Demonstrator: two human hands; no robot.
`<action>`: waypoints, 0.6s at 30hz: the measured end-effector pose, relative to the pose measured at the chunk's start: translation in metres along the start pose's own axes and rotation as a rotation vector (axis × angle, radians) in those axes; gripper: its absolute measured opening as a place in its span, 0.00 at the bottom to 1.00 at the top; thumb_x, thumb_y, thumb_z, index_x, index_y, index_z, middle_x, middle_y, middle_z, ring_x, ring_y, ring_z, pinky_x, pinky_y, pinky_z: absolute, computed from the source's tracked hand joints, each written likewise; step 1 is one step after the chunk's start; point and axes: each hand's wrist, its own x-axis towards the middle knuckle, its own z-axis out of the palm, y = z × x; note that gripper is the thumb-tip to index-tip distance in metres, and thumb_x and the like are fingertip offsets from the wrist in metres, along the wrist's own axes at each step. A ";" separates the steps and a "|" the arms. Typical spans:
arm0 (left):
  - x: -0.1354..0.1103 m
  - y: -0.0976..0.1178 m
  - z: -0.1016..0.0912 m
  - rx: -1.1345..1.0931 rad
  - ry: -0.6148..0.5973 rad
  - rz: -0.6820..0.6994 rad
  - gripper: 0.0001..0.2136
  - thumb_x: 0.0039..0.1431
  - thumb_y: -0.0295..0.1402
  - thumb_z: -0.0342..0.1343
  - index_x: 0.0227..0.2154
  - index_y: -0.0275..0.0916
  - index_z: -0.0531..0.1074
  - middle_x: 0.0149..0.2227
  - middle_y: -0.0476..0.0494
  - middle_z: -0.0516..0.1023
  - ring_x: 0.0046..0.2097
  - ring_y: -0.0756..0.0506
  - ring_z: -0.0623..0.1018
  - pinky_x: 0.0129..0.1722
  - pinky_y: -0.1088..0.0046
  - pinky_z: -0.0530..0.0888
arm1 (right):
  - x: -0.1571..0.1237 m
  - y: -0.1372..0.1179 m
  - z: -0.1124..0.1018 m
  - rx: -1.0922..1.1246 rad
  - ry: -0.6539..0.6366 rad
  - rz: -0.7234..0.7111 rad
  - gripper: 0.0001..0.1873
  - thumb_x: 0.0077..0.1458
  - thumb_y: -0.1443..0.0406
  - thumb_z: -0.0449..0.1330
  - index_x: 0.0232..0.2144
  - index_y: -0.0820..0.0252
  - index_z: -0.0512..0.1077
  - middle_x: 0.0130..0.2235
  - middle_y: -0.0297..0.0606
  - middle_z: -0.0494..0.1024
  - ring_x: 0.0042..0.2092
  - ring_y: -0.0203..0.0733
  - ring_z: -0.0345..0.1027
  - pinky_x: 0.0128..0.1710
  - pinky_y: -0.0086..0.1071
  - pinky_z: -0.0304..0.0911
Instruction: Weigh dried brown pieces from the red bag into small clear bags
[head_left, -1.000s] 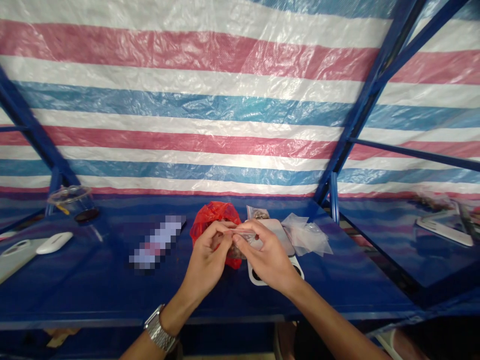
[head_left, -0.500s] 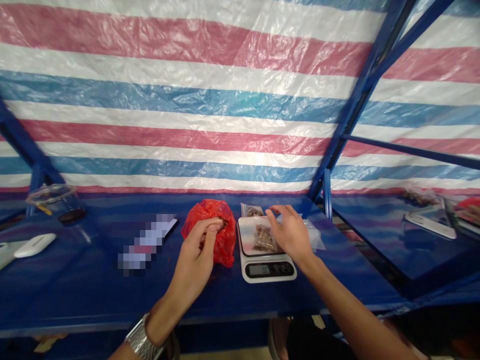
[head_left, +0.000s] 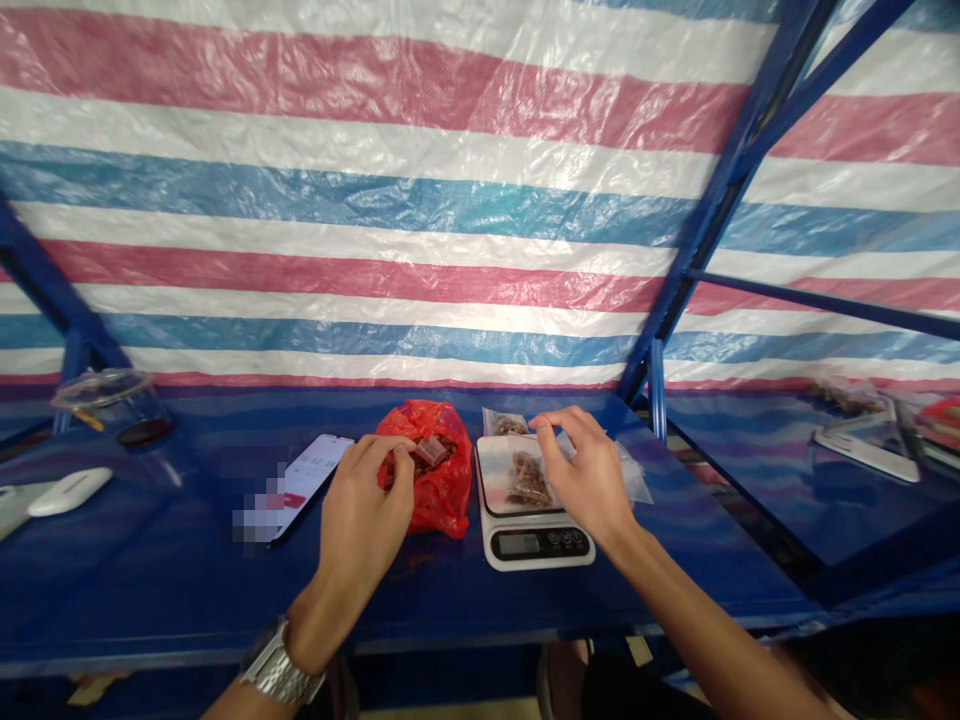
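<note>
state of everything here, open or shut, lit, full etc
red crinkled plastic bag: open at top, brown pieces inside
white rectangular digital scale: loaded, display digits unclear
small clear plastic bag: brown pieces inside, on scale, seal unclear
dark-edged rectangular phone: screen lit, partly pixelated
round clear plastic container: upright, dark contents
white oval case: looks shut
left hand: at red bag, grip unclear
right hand: at clear bag, grip unclear

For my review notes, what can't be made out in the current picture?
All in the head view:
Phone, lower screen: pixelated.
Scale display, digits: too small, faint.
Clear bags, partly: behind the right hand.
Red bag, left side: behind the left hand.
Grey-green item, far left: cut by frame edge.
</note>
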 end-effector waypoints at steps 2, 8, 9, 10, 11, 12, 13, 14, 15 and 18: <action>0.002 -0.001 -0.002 0.020 -0.001 0.015 0.12 0.67 0.34 0.49 0.37 0.40 0.77 0.41 0.42 0.81 0.46 0.40 0.79 0.51 0.62 0.71 | -0.001 -0.005 0.002 -0.004 -0.032 -0.031 0.13 0.69 0.61 0.55 0.35 0.54 0.76 0.37 0.38 0.80 0.43 0.48 0.73 0.48 0.41 0.63; 0.002 0.000 -0.006 0.025 -0.033 0.055 0.11 0.67 0.33 0.49 0.35 0.41 0.77 0.40 0.44 0.81 0.45 0.41 0.78 0.49 0.64 0.71 | 0.000 -0.011 0.001 -0.013 -0.015 -0.041 0.12 0.69 0.62 0.55 0.35 0.54 0.76 0.37 0.36 0.81 0.42 0.47 0.74 0.48 0.41 0.62; 0.001 0.000 -0.007 0.024 -0.039 0.061 0.11 0.66 0.33 0.49 0.35 0.41 0.77 0.40 0.44 0.81 0.45 0.41 0.78 0.49 0.64 0.71 | 0.000 -0.011 0.000 -0.011 -0.003 -0.038 0.11 0.69 0.62 0.56 0.35 0.54 0.76 0.37 0.36 0.82 0.42 0.47 0.74 0.48 0.40 0.62; 0.001 0.000 -0.008 0.023 -0.043 0.065 0.11 0.66 0.33 0.49 0.35 0.41 0.77 0.40 0.44 0.81 0.45 0.41 0.78 0.49 0.64 0.71 | 0.000 -0.010 0.000 -0.011 0.007 -0.037 0.11 0.68 0.62 0.56 0.35 0.54 0.76 0.36 0.36 0.82 0.42 0.47 0.74 0.47 0.40 0.62; 0.000 -0.001 -0.009 0.023 -0.045 0.067 0.11 0.66 0.33 0.49 0.35 0.41 0.77 0.40 0.44 0.81 0.45 0.41 0.78 0.49 0.64 0.71 | 0.000 -0.010 0.000 -0.011 0.012 -0.035 0.11 0.68 0.62 0.56 0.35 0.54 0.76 0.36 0.36 0.82 0.42 0.47 0.74 0.47 0.40 0.62; 0.000 -0.001 -0.010 0.025 -0.044 0.068 0.11 0.66 0.33 0.49 0.35 0.41 0.78 0.40 0.44 0.81 0.45 0.41 0.78 0.50 0.64 0.71 | 0.000 -0.009 0.000 -0.011 0.013 -0.034 0.11 0.68 0.61 0.56 0.35 0.54 0.76 0.36 0.37 0.82 0.42 0.47 0.74 0.47 0.40 0.62; -0.001 -0.002 -0.011 0.025 -0.043 0.067 0.11 0.67 0.33 0.49 0.35 0.41 0.78 0.39 0.44 0.81 0.45 0.41 0.78 0.50 0.63 0.71 | 0.000 -0.009 0.000 -0.011 0.009 -0.032 0.12 0.68 0.61 0.56 0.34 0.54 0.76 0.36 0.37 0.82 0.42 0.47 0.74 0.47 0.40 0.62; -0.001 -0.002 -0.012 0.026 -0.043 0.066 0.11 0.67 0.34 0.49 0.35 0.41 0.77 0.39 0.44 0.82 0.44 0.41 0.78 0.50 0.63 0.71 | -0.001 -0.010 0.000 -0.011 0.004 -0.030 0.12 0.68 0.61 0.55 0.34 0.54 0.76 0.36 0.37 0.82 0.42 0.47 0.74 0.47 0.40 0.62; -0.001 -0.003 -0.013 0.026 -0.047 0.066 0.11 0.67 0.34 0.49 0.35 0.41 0.77 0.39 0.44 0.82 0.44 0.41 0.78 0.49 0.63 0.71 | -0.001 -0.010 0.000 -0.012 0.000 -0.028 0.13 0.69 0.61 0.55 0.34 0.54 0.76 0.36 0.37 0.82 0.42 0.48 0.74 0.47 0.40 0.62; -0.002 -0.004 -0.015 0.033 -0.062 0.069 0.11 0.67 0.34 0.49 0.35 0.41 0.77 0.39 0.43 0.81 0.44 0.41 0.78 0.49 0.64 0.71 | -0.002 -0.015 0.001 -0.024 -0.026 -0.024 0.13 0.69 0.61 0.55 0.34 0.54 0.76 0.36 0.37 0.82 0.42 0.48 0.73 0.47 0.41 0.61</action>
